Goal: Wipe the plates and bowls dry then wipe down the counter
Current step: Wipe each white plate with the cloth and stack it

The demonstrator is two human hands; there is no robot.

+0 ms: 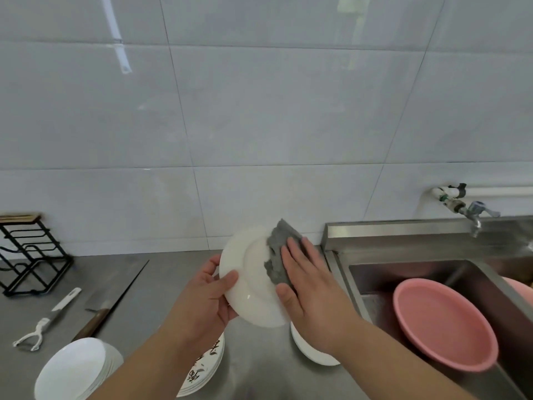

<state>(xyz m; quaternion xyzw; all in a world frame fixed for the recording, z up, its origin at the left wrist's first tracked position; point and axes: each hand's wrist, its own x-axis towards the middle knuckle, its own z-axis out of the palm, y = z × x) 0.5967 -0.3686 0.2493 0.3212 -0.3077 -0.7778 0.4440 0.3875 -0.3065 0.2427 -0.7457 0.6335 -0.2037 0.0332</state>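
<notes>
White and tilted, the plate (253, 287) is held above the worktop (259, 356), its face turned toward the person so the grey cloth (278, 255) can reach it. The left hand (207, 295) grips the rim, thumb on top, to steady it. The right hand (311, 290) lies flat, fingers straight, pressing the cloth against the plate. More dishes (75, 368) wait stacked below.

Only two arms of the person show up here, both bare right down to the near edge of the shot. The left hand (210, 295) and the right hand (308, 287) are bare too, and the thumb nails look short and plain. The left forearm (150, 368) and the right forearm (403, 356) look smooth. Anything worn further up is out of frame.
</notes>
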